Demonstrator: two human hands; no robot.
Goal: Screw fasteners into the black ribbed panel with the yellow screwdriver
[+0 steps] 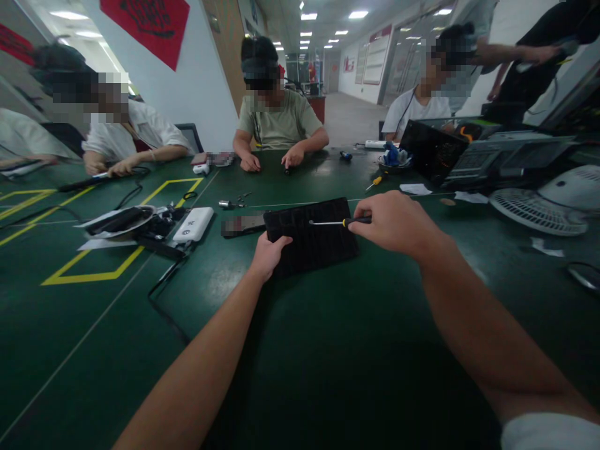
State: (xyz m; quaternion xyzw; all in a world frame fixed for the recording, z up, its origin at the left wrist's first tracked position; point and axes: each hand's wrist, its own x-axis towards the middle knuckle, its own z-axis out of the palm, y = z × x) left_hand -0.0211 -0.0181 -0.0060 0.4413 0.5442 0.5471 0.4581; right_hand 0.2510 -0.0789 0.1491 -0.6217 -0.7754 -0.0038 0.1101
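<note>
Two hands are busy above the green bench [356,350]: the left hand [270,255] grips one black panel [319,250] by its left edge, thumb on top, and the right hand [398,222] is closed on the handle of one black-and-yellow screwdriver [334,222], its single thin shaft pointing left over the panel; whether the tip touches the surface I cannot tell. The panel is straight ahead of the wearer, between the two hands, its left side covering part of one phone [241,225]. Just beyond the phone are one silver metal piece [229,204] and a few dark bits too small to count. Further left lie one white block [193,225] and one heap of dark parts [162,222]. Beyond the right hand are one yellow-handled driver [374,183], three slips of paper [415,189], one white fan [539,209] and one computer case [497,162]. Three people in light tops are at the far side, among them one co-worker [281,122] directly opposite, two forearms at the bench
</note>
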